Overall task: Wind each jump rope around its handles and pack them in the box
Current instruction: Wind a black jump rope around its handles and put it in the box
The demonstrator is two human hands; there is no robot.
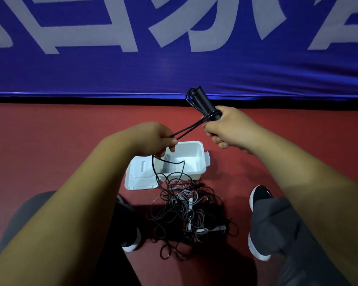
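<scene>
Writing: the blue banner (174, 77) carries large white characters, cut off by the top edge and not legible. The black shoe (259, 198) has a small white mark too small to read.
Right hand: the right hand (232, 126) is raised, with its fingers (221, 143) curled tight round the black handles (204, 103). The handles stick up and away from the fist, with rope looped around them.
Left hand: the left hand (151, 138) is lower, knuckles up. Its fingers (172, 149) are pressed together, pinching the black jump rope (191, 127).
Rope: two strands run taut from the left fingers to the right fingers. The slack drops below the left fingers.
Box: the white box (203, 162) lies open just below the left fingers, with its lid (140, 181) folded out. A grey item inside is unclear.
Pile: the tangled ropes (186, 215), black and grey, lie nearer the person than either hand's fingers, between the shoes.
Surface: a red floor (60, 141), with the banner standing along its far edge.
</scene>
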